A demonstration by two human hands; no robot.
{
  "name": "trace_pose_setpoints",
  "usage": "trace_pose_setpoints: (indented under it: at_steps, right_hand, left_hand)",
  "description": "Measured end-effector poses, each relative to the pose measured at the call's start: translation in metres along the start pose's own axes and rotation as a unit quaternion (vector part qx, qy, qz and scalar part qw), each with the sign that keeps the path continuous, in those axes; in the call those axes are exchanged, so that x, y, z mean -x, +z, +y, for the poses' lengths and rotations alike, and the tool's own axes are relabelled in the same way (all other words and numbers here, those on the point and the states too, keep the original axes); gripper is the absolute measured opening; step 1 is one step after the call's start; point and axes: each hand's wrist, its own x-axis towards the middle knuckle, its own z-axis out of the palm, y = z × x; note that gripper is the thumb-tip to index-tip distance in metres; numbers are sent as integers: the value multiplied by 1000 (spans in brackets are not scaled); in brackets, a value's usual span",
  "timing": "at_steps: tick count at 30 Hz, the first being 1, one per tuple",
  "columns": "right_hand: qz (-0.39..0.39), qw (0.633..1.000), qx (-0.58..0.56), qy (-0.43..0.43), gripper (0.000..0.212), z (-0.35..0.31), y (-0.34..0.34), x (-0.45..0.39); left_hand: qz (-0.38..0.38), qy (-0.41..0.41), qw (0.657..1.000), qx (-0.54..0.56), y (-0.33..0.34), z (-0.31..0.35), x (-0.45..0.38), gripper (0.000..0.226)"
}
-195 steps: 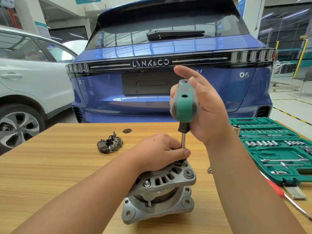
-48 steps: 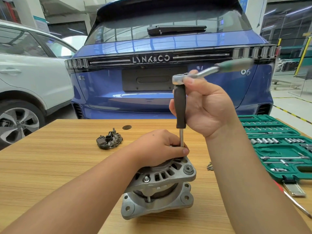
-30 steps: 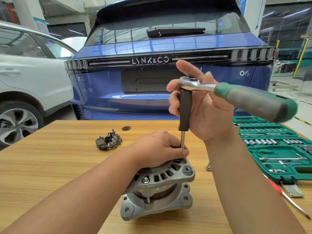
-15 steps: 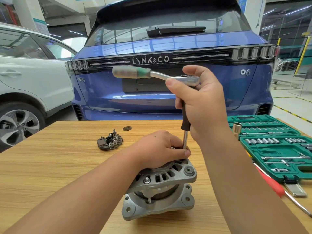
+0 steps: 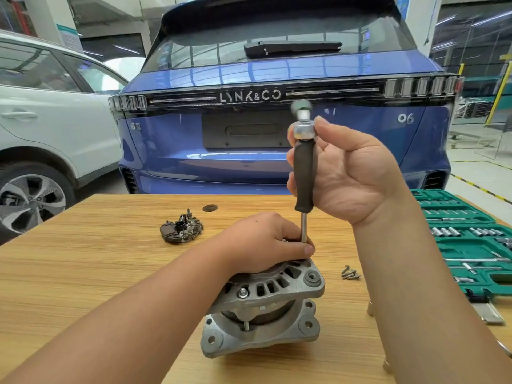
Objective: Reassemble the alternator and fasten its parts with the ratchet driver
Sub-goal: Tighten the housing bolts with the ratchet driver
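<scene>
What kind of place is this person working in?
Most likely a car repair workshop or training garage. Two cars, a blue car and a white car, stand indoors behind a wooden table, which holds an alternator and a green socket set.

- The left forearm enters from the lower left corner of the frame and runs up toward the centre, bare to the wrist.
- The left hand [image 5: 266, 242] lies knuckles-up just below the middle of the frame, fingers curled down, thumb stretched to the right, its tip beside a thin steel shaft.
- The right forearm rises from the lower right corner, angled up and leftward.
- The right hand [image 5: 349, 176] is raised right of centre, palm facing the camera, fingers wrapped behind a black cylindrical handle, the thumb tip pressing near its metal top.
</scene>
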Motion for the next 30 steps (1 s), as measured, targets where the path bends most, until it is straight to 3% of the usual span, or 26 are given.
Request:
trace_pose_setpoints:
  at_steps: [3, 5, 6, 8, 10, 11, 12, 13, 15, 17, 19, 22, 25, 26, 29, 30]
  right_hand:
    - [32, 997, -10, -76, 25, 2, 1, 2]
    - [65, 977, 65, -191, 26, 10, 3, -2]
    - [92, 941, 161, -284, 28, 17, 5, -3]
    - [100, 810, 351, -458, 28, 26, 4, -7]
    - [44, 689, 489, -533, 30, 30, 0, -10]
    - [16, 662, 520, -539, 33, 31, -1, -10]
    - [-2, 671, 522, -527, 36, 32, 0, -10]
    - [-15, 709, 496, -501, 37, 33, 2, -9]
    - [-34, 824, 386, -414, 38, 33, 5, -6]
    - [-54, 908, 261, -323, 39, 28, 1, -5]
    - [-75, 946, 192, -252, 33, 19, -4, -5]
    - [-110, 961, 147, -208, 53, 18, -6, -7]
    - [-49, 950, 194, -238, 41, 21, -3, -6]
    - [9, 930, 250, -270, 35, 23, -1, -6]
    - [175, 813, 400, -386, 24, 33, 8, -9]
    - [195, 807, 395, -393, 22, 37, 10, -10]
  left_hand:
    - [-3, 1, 1000, 2, 0, -1, -1, 21]
    - [-3, -5, 1000, 3, 1, -1, -2, 23]
    - [-3, -11, 1000, 1, 1, -1, -2, 25]
    - [-3, -16, 1000, -6, 1, -1, -2, 26]
    - [-3, -9, 1000, -9, 1, -1, -2, 22]
    - [-3, -5, 1000, -9, 1, -1, -1, 19]
    - [-3, -2, 1000, -7, 1, -1, -1, 17]
    - [-2, -3, 1000, -3, 1, -1, -1, 17]
    - [-1, -9, 1000, -2, 1, -1, -1, 21]
    - [-1, -11, 1000, -8, 1, -1, -1, 25]
    - [-1, -10, 1000, -9, 2, 0, -1, 26]
    - [-1, -10, 1000, -7, 2, 0, -1, 26]
    - [-2, -9, 1000, -11, 2, 0, -1, 28]
    - [-4, -8, 1000, -13, 2, 0, -1, 29]
    - [-7, -4, 1000, -22, 1, 0, -1, 24]
    - [-6, -2, 1000, -25, 1, 0, -1, 24]
